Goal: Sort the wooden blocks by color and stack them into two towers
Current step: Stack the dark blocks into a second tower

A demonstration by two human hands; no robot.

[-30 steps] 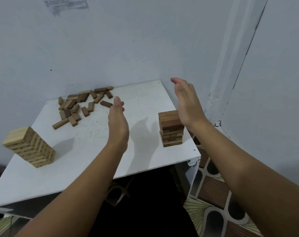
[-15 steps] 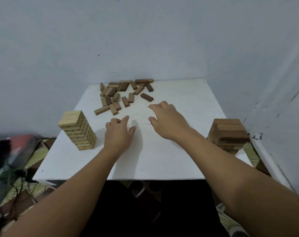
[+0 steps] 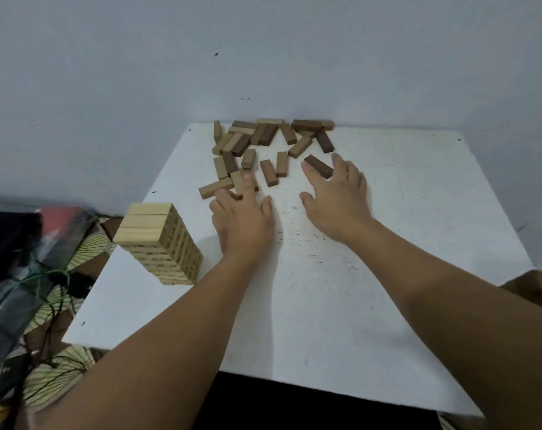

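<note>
Loose blocks (image 3: 263, 150), now under both hands' fingers (image 3: 336, 164).

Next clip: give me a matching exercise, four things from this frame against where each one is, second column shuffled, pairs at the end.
Things:
1. light tower
2. loose blocks
3. left hand
4. right hand

Places:
A. fingers at a single dark block
B. far edge of the white table, by the wall
C. table's left edge
D. fingertips at the pile's near-left blocks

Pairs: 1-C, 2-B, 3-D, 4-A
</note>
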